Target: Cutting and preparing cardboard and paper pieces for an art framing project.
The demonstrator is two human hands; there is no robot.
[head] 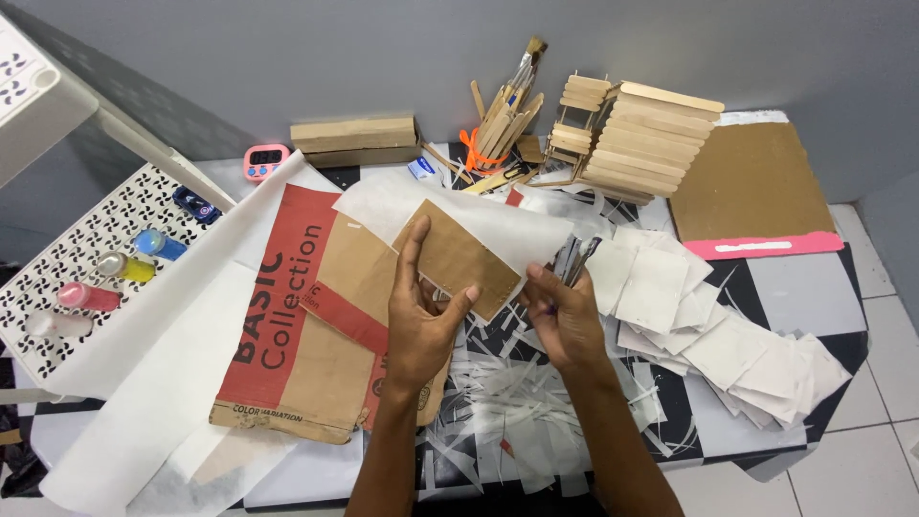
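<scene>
A brown square cardboard piece (459,260) sits at centre, pinched between the left hand (421,321) thumb and fingers, white tissue sheet (459,215) draped behind. Just right, the right hand (567,321) grips scissors (572,258). White paper squares (708,325) pile further right.

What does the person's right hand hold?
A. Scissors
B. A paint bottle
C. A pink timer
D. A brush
A: the right hand grips scissors, whose blades point up at the white paper, while the left hand holds the brown card piece.
</scene>
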